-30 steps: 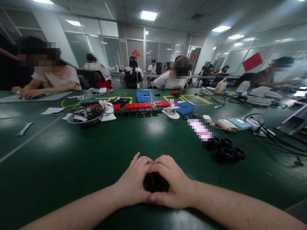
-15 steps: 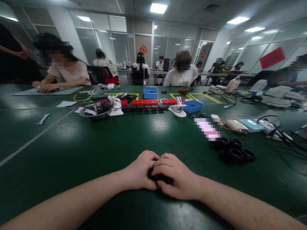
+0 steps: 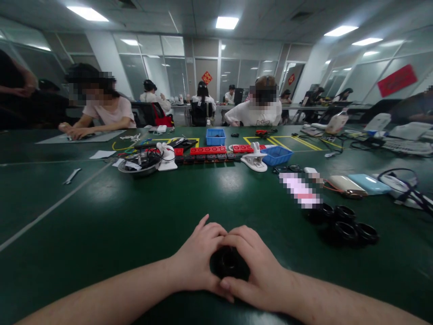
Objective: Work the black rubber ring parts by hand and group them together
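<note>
Saw, at the far left, a grey mat [image 3: 47, 140] on the green table [image 3: 158, 203], with a co-worker in a pale pink top [image 3: 110, 113] bent over it. Noted nearer in a wrench [image 3: 72, 176] lying flat, then a sheet of white paper [image 3: 102, 155] beyond and to its right. Came next to a shallow metal bowl [image 3: 142, 172] heaped with black cables, and just beside it to a white clip stand [image 3: 168, 164].

Had the left hand [image 3: 198, 255] curled about the left side of a black round part [image 3: 230, 266], with fingers bent over the far side and thumb along the near side. Saw well beyond it a row of red blocks [image 3: 208, 150] with a blue bin [image 3: 215, 136] behind. Found the black round part low in the middle, ringed by both hands; could not tell whether resting on the table or just above. Had the right hand [image 3: 260, 266] wrapped about its right side, with fingers meeting those of the left and thumb near the other thumb.

Saw past it a white clamp [image 3: 255, 161] just beside a second blue bin [image 3: 277, 156], then a cluster of four black rings [image 3: 347, 238], a cream device [image 3: 347, 184] and a light blue device [image 3: 368, 183].
</note>
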`<state>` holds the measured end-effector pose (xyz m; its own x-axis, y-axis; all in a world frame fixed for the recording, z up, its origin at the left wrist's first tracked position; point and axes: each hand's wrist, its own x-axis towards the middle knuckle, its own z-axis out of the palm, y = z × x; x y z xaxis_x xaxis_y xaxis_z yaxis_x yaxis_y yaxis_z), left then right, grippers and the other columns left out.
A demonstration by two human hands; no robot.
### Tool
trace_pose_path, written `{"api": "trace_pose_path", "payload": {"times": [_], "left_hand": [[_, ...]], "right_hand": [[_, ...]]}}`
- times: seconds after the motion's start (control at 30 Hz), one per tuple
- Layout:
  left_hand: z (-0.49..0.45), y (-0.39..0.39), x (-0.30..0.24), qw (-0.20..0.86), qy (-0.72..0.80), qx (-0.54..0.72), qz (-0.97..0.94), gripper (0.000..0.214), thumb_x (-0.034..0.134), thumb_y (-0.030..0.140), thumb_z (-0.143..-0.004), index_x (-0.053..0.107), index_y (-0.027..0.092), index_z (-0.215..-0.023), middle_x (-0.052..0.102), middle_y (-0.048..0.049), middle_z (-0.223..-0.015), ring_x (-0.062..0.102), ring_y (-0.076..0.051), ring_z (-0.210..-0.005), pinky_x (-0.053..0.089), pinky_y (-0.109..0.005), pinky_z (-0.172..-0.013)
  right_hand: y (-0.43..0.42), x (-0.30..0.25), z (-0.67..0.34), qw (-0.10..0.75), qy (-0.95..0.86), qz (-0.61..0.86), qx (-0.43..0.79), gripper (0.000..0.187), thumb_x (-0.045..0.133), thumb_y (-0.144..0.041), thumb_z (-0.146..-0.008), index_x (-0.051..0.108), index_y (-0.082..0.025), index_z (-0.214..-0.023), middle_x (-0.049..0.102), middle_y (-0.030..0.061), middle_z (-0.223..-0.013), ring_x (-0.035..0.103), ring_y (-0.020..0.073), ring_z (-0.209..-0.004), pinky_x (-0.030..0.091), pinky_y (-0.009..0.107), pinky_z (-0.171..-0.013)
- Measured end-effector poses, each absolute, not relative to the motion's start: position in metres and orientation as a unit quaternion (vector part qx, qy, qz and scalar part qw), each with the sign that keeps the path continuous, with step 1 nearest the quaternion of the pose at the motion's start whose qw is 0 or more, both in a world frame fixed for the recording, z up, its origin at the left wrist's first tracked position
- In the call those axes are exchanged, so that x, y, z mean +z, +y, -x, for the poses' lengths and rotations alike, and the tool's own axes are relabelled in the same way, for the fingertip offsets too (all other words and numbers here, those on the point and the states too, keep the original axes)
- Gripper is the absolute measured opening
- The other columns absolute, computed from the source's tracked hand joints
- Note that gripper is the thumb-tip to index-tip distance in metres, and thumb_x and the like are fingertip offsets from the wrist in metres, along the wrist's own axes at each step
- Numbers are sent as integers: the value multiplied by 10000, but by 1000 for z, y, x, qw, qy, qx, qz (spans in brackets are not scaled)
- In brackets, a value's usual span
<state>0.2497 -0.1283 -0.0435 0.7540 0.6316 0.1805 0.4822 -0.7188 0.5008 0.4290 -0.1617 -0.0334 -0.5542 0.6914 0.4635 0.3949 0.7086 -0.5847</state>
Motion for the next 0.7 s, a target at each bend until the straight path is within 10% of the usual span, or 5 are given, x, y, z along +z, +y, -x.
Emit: {"api": "trace_pose_path", "payload": {"times": [0.37,0.7], "left_hand": [[-250,-119,-50,277,274,157,-908,484,804,246,-505,625,223,-954,564,-14,-1030,505,-232,-1013,255,-417,-1037],[-244,-117,-44,266,237,86,-930,391,760,267,-622,659,295,-998,528,-22,-1204,419,-294,-1185,175,-547,-1042]], "right_hand": [[-156,-33,-427,323,-868,283,249,259,489,-160,-704,531,-159,-960,581,74,-912,507,192,-855,429,346,-768],[-156,-28,-428,298,-896,192,269,298,390,-147,-666,566,-160,-906,610,54,-827,538,174,-833,423,338,-818]]}}
